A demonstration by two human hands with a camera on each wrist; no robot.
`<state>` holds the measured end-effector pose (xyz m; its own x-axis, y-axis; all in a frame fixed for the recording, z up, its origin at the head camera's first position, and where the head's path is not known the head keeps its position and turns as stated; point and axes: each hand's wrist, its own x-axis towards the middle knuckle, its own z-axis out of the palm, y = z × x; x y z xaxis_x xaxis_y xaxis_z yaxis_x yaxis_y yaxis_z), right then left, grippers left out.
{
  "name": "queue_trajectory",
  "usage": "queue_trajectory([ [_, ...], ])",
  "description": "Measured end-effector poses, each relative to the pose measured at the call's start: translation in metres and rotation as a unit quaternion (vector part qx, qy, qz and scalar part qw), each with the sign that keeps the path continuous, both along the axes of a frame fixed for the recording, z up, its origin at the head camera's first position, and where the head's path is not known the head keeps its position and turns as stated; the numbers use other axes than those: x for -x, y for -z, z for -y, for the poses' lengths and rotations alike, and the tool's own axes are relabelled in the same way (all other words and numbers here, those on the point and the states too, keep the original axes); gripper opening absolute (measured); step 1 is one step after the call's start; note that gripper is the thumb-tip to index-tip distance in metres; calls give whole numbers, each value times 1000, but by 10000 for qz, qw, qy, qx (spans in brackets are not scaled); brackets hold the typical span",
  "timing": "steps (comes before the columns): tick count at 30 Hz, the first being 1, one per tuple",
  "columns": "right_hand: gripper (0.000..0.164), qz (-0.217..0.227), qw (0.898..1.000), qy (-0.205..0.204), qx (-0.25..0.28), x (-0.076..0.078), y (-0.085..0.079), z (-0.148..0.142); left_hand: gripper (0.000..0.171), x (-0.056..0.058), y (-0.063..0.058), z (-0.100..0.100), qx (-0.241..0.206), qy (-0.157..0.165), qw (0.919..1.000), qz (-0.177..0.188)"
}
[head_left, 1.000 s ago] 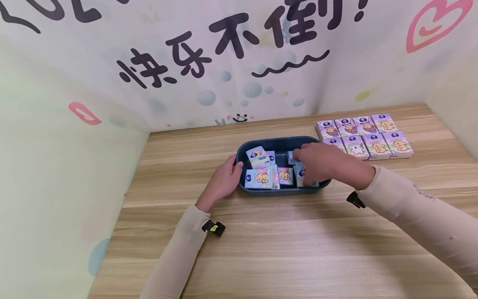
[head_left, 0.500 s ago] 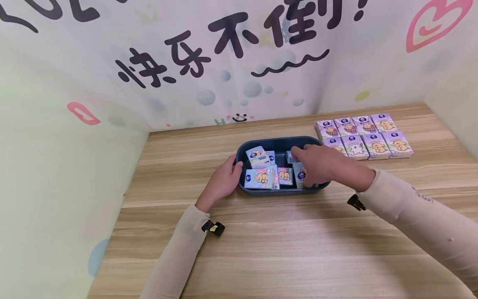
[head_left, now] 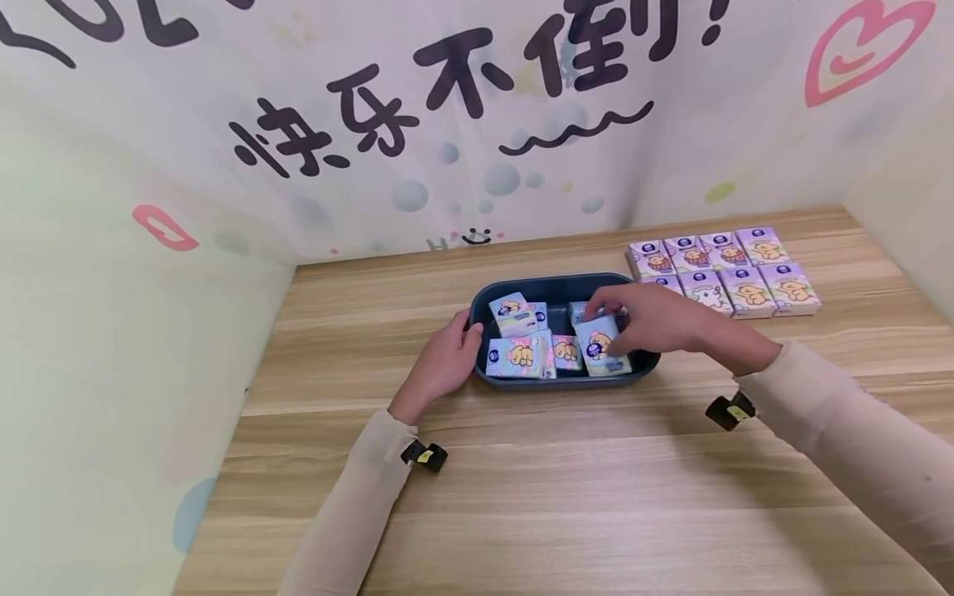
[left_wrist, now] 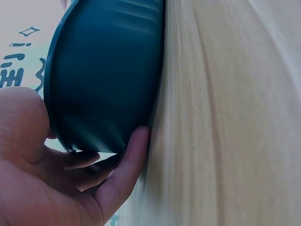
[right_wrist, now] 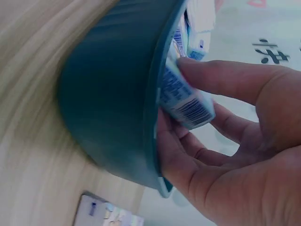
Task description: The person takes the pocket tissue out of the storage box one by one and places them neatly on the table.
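A dark blue-green oval bin (head_left: 566, 382) stands on the wooden table. My left hand (head_left: 441, 364) holds its left end, thumb at the rim; in the left wrist view the fingers lie against the outer wall (left_wrist: 103, 80). Over the bin's right side, my right hand (head_left: 659, 319) pinches a light blue tissue pack (head_left: 599, 346) with a cartoon print, which sits tilted. The right wrist view shows that pack's barcode end (right_wrist: 190, 110) between thumb and fingers. Several other tissue packs (head_left: 514, 356) lie loosely in the bin, and one (head_left: 580, 310) is partly hidden by the right hand.
Purple tissue packs (head_left: 749, 290) lie flat in two tidy rows on the table behind and right of the bin. A printed cloth wall (head_left: 477, 199) rises behind the table's back edge (head_left: 417, 255).
My right hand has shifted slightly and lifted, tilting up the blue tissue pack at the bin's right side. More of that pack shows now. The left hand stays at the bin's left end.
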<state>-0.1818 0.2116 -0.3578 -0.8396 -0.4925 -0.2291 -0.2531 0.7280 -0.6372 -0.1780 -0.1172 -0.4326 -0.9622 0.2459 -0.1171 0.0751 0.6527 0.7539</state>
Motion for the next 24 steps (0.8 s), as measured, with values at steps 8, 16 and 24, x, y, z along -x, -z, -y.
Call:
queue_trajectory([
  [8,49,562,9935,547,822,0,-1,-19,57,0,1,0,8,6,10000,-11],
  [16,49,1006,9821,839,1357,-6,2,-44,57,0,1,1,25,5,10000,2],
  [24,53,1373,9669,1253,1748,-14,12,-83,58,1,1,0,-1,-7,10000,28],
])
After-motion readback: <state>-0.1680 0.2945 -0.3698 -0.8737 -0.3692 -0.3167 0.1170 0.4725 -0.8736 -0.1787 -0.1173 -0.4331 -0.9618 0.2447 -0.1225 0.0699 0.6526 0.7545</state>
